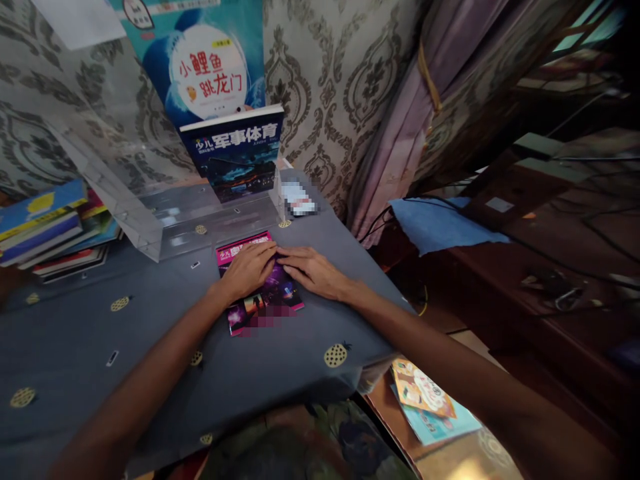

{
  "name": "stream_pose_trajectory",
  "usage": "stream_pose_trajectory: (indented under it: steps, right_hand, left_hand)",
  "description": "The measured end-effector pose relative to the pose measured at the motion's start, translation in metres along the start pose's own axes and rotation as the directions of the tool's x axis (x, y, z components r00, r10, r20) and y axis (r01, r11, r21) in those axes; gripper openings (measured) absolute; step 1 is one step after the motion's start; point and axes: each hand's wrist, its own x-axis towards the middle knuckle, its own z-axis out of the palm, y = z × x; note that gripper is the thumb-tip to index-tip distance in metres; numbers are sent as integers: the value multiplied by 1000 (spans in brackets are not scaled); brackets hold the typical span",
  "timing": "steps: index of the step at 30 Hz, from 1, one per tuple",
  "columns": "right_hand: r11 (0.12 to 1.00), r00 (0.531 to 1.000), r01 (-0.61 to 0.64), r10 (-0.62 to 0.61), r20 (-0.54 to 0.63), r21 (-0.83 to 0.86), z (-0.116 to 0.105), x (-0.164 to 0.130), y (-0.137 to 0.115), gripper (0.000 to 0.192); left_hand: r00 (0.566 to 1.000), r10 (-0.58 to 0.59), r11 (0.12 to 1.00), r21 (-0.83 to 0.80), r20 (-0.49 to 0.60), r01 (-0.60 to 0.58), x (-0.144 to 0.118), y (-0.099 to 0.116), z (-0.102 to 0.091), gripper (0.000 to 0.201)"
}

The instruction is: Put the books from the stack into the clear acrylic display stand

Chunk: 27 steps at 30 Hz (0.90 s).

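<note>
A thin purple and pink book (260, 307) lies flat, face up, on the table under both hands. Across its upper part rests my left hand (250, 270), fingers stretched out and lying on the cover. My right hand (316, 270) lies along the book's upper right side, fingers extended towards the left ones, so that the fingertips meet or nearly meet. Neither hand grips anything. Parts of the cover title are hidden beneath the fingers. Just behind, a clear plastic stand (150, 237) holds an upright dark blue book (240, 163), with a taller teal book (210, 70) at its back.
A stack of books (50, 227) sits on the left of the grey pineapple-print tablecloth (165, 310). A blurred-out flat object (299, 199) lies right of the stand. Beyond the table's right edge are more books (425, 397), lower down, and brown furniture with a blue cloth (445, 225).
</note>
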Motion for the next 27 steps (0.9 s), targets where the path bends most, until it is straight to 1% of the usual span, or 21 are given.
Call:
stream_pose_trajectory:
  steps: [3, 5, 11, 15, 17, 20, 24, 27]
  right_hand:
    - [999, 996, 32, -30, 84, -19, -3, -11, -11, 36]
    - [999, 994, 35, -33, 108, -19, -5, -22, -18, 37]
    - [999, 996, 46, -44, 79, -21, -11, -68, -41, 39]
    - [997, 996, 60, -57, 66, -51, -12, -86, -51, 40]
    - [995, 996, 69, -65, 60, -69, -12, -88, -53, 40]
    - [992, 995, 87, -82, 61, -92, -11, -88, -52, 40]
    - [991, 995, 85, -79, 62, -100, -9, -87, -52, 40]
    - [995, 996, 68, -63, 59, -74, -9, -88, -52, 41]
  left_hand:
    - [1000, 16, 1000, -18, -19, -16, 0, -1, 0, 31]
    - [999, 19, 999, -31, -34, -21, 0, -1, 0, 31]
    - [998, 19, 997, -67, -59, -23, 0, -3, 2, 30]
    - [996, 51, 997, -56, -70, -55, -2, -1, 1, 29]
    - [994, 89, 994, -57, -64, -92, -6, 6, -2, 28]
    - [988, 151, 983, -99, -28, -153, -20, 27, -9, 29]
    - [980, 191, 975, -125, 54, -183, -49, 60, -26, 32]
    - [977, 190, 977, -116, 101, -178, -73, 72, -39, 37]
